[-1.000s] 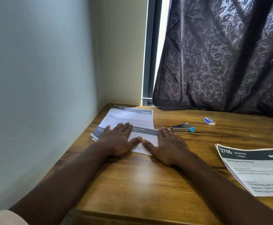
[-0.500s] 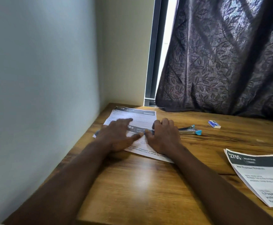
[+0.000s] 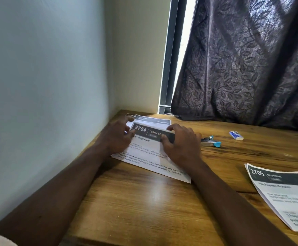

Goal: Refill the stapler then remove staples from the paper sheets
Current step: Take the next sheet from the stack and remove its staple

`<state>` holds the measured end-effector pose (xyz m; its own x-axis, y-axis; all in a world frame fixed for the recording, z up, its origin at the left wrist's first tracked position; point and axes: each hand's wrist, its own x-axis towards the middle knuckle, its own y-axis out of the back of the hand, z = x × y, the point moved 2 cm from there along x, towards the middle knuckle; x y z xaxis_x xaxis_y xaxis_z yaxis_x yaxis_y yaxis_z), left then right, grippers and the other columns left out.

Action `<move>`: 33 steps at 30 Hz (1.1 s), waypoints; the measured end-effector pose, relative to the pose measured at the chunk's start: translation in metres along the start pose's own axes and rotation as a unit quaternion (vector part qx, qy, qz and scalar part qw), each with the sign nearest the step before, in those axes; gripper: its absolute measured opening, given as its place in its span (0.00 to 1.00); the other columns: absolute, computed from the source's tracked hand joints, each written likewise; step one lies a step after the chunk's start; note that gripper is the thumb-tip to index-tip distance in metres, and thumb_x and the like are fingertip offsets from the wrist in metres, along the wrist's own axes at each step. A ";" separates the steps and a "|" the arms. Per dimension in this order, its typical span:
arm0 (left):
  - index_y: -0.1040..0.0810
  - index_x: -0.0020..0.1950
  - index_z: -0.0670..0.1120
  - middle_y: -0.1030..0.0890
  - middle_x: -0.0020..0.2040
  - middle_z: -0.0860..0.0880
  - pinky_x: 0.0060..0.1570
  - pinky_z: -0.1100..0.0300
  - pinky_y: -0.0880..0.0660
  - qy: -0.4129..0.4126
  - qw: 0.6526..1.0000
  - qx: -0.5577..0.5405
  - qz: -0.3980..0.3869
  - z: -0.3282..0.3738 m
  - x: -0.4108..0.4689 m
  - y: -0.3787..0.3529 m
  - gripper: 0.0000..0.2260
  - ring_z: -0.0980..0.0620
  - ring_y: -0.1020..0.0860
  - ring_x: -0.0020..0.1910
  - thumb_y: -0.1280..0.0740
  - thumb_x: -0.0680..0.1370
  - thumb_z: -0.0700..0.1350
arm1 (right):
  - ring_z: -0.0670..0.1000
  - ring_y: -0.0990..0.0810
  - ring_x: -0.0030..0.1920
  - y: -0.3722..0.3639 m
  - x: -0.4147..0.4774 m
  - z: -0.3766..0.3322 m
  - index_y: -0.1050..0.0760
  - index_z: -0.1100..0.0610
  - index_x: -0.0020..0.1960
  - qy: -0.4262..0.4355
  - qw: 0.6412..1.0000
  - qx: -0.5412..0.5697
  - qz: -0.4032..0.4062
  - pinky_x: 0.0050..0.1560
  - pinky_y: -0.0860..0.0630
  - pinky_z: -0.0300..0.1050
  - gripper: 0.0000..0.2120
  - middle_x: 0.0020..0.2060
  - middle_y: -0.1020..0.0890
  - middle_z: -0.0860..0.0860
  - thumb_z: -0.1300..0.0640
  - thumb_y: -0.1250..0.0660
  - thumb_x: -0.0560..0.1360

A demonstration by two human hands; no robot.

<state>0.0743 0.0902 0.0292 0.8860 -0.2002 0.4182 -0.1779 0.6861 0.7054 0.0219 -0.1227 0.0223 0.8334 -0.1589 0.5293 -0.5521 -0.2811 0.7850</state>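
A printed paper sheet headed "2764" (image 3: 150, 153) lies near the desk's left corner, on top of another sheet headed "3409" (image 3: 155, 120). My left hand (image 3: 115, 137) pinches its top left corner. My right hand (image 3: 181, 144) pinches its top edge, thumb on the dark header and fingers behind. The top edge looks raised off the desk. A small silver stapler with a blue end (image 3: 210, 141) rests just right of my right hand, untouched. A small blue and white staple box (image 3: 236, 135) sits further right.
A wooden desk (image 3: 144, 206) stands against a wall on the left. A dark patterned curtain (image 3: 247, 64) hangs at the back. A third sheet headed "2705" (image 3: 286, 196) lies at the right edge.
My hands went from lying flat on the sheet to curling round its top edge. The "2764" sheet now shows more of its face, with its header lifted.
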 end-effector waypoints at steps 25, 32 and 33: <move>0.24 0.68 0.54 0.13 0.47 0.54 0.47 0.60 0.18 -0.132 0.979 -0.128 -0.090 0.043 -0.012 -0.041 0.21 0.59 0.15 0.44 0.25 0.76 0.50 | 0.46 0.21 0.36 0.019 -0.019 0.037 0.18 0.54 0.41 -0.011 0.973 0.224 -0.051 0.41 0.24 0.50 0.10 0.34 0.18 0.47 0.52 0.32 0.80; 0.19 0.63 0.50 0.15 0.50 0.54 0.49 0.55 0.17 -0.138 0.989 -0.051 -0.028 0.045 0.016 -0.040 0.14 0.56 0.18 0.46 0.27 0.78 0.50 | 0.51 0.27 0.42 0.021 -0.028 0.028 0.24 0.49 0.52 0.029 0.996 0.029 -0.075 0.42 0.35 0.46 0.10 0.46 0.18 0.49 0.47 0.41 0.83; 0.18 0.61 0.49 0.15 0.48 0.53 0.49 0.53 0.17 -0.147 0.987 -0.047 -0.043 0.054 0.026 -0.045 0.13 0.55 0.18 0.45 0.27 0.78 0.50 | 0.51 0.27 0.43 0.021 -0.028 0.028 0.24 0.49 0.53 0.032 0.997 0.022 -0.073 0.43 0.36 0.46 0.10 0.47 0.18 0.49 0.47 0.42 0.83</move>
<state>0.0827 0.0168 0.0394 0.7306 -0.4465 0.5166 -0.0546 0.7160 0.6960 -0.0127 -0.1502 0.0147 0.9006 -0.0531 0.4315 -0.4227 -0.3390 0.8405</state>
